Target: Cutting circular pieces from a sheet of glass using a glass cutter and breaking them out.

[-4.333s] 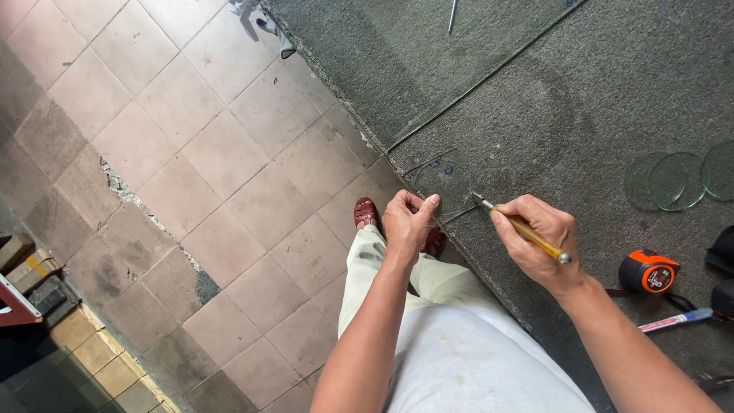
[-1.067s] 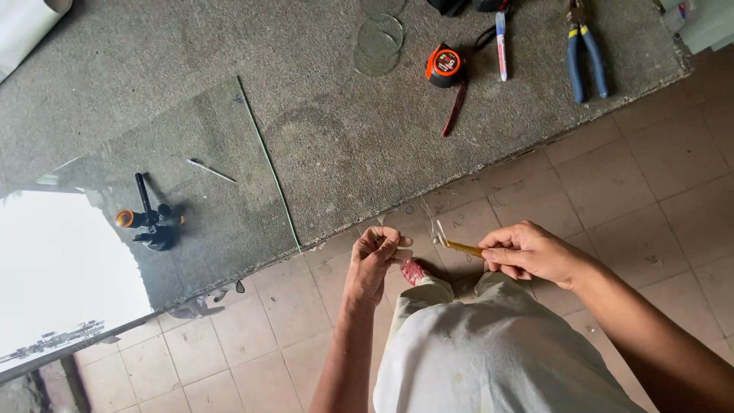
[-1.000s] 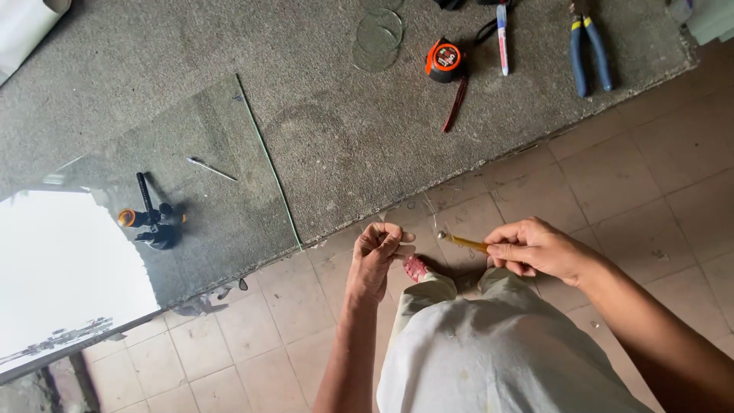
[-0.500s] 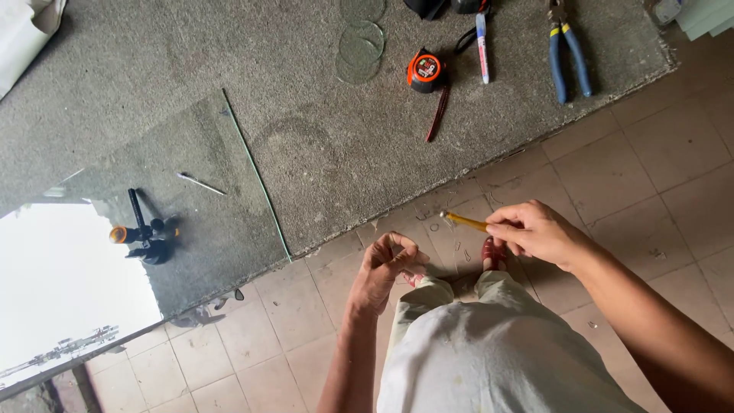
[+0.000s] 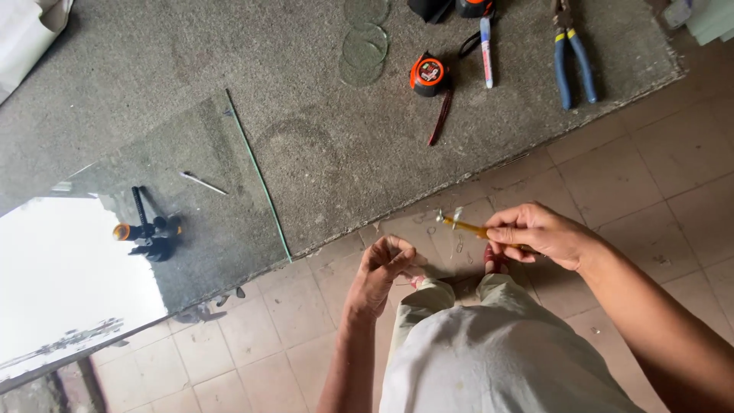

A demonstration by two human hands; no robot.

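Tiled floor of pale pink squares fills the lower half of the view, and a grey carpeted bench runs across the top. Nearest, at six o'clock, are the person's pale trousers, with a red shoe showing just past the knees. At about seven o'clock from the shoe, the left hand hangs over the tiles with its fingers curled loosely inward; it may pinch something small, but that is too fine to tell. At three o'clock from it, the right hand grips a yellow-handled cutter between thumb and fingers, the tool's metal head pointing toward nine o'clock and free of the bench edge. Farther out at ten o'clock, a glass sheet lies on the bench, its green edge running from twelve toward five o'clock, its near end overhanging the tiles and reflecting bright sky. A black tool with an orange tip rests on the glass, with a thin metal rod just beyond it. Farthest, at twelve o'clock, sit round glass discs, an orange tape measure, a pen and blue pliers, all well apart from both hands.
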